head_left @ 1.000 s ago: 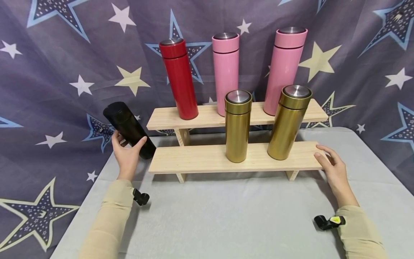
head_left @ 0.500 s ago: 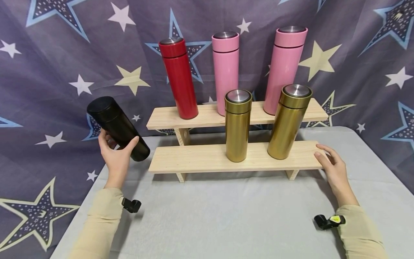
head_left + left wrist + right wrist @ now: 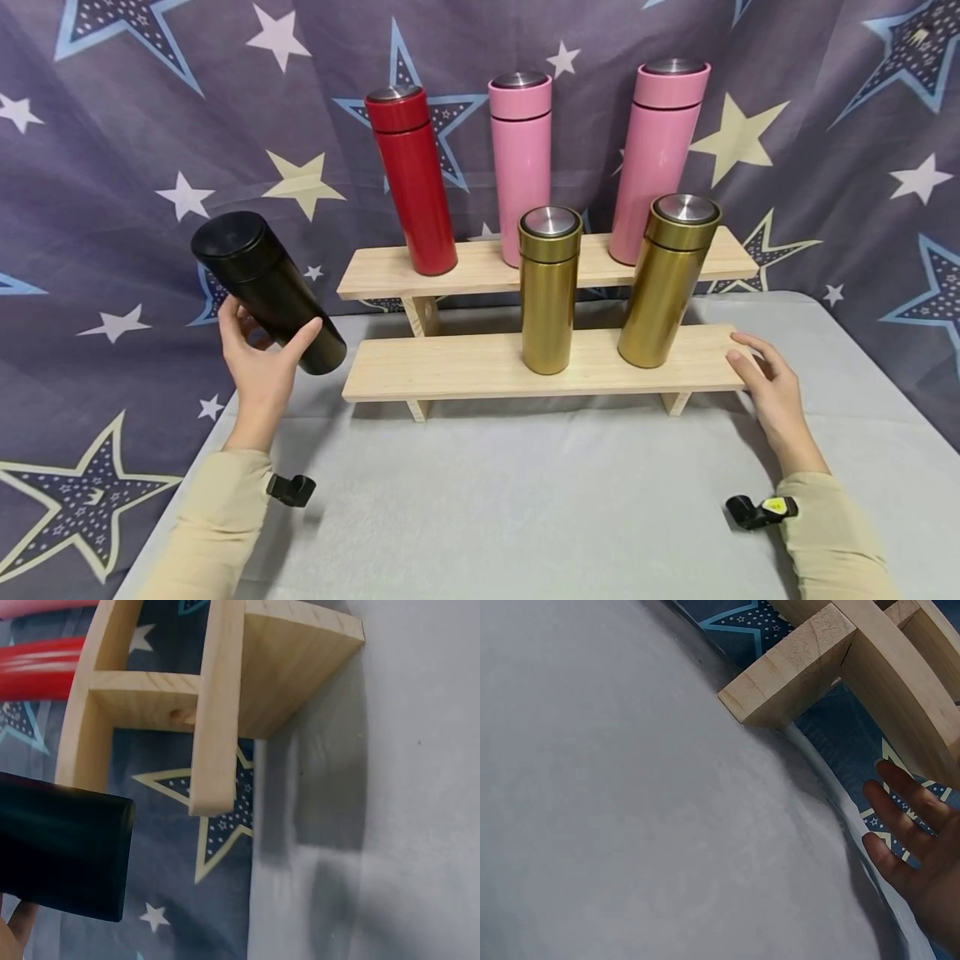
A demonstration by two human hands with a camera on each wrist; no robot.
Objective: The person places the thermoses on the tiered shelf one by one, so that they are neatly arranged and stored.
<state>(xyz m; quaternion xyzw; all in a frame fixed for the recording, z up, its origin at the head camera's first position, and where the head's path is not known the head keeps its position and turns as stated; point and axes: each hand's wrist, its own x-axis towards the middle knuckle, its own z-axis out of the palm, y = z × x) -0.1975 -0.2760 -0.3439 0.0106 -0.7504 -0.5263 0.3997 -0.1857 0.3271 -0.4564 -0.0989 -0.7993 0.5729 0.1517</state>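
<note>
My left hand (image 3: 258,371) grips a black thermos bottle (image 3: 270,292) around its body, left of a two-tier wooden stand. The bottle leans, with its lid to the upper left and its base near the lower shelf's left end. In the left wrist view, the base end of the black bottle (image 3: 64,847) is apart from the wood. At the right end of the lower shelf (image 3: 442,367), my right hand (image 3: 772,396) rests its fingertips by the edge. Its fingers (image 3: 889,859) look extended in the right wrist view, where the thumb is hidden.
Two gold bottles (image 3: 546,308) stand on the right half of the lower shelf. The upper shelf (image 3: 375,271) bears a red bottle (image 3: 416,192) and two pink bottles (image 3: 520,167). A grey cloth (image 3: 525,492) covers the table, with a starred curtain (image 3: 465,50) close behind.
My left hand has drawn the black bottle leftward, away from the stand and closer to the camera. The right hand and the other bottles have stayed in place.
</note>
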